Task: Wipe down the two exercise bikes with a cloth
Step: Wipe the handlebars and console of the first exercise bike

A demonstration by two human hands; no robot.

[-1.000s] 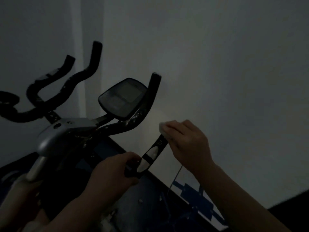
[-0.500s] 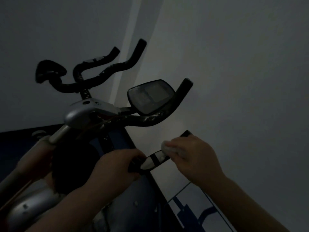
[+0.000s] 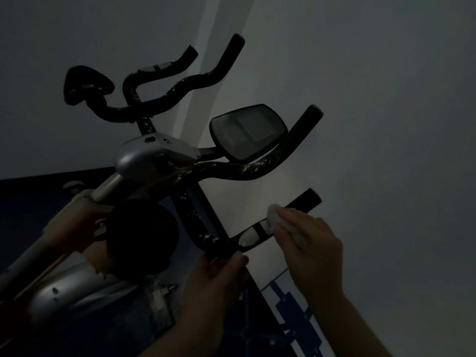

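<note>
The room is dim. The near exercise bike has a silver head, a dark console screen and black handlebars. Its lower right handlebar, with a silver pulse sensor, runs up to the right. My right hand presses a small white cloth against this bar, just above the sensor. My left hand grips the same bar at its lower bend. A second bike's black handlebars stand behind, at upper left.
A pale wall fills the right and top of the view, close behind the handlebars. A dark floor with a blue-and-white patterned strip lies at lower right. The bike's silver frame and a round black knob sit at lower left.
The view has swung so both bikes sit further right and higher. My right hand with the cloth has slid down the bar from its tip toward the sensor. My left hand keeps its grip.
</note>
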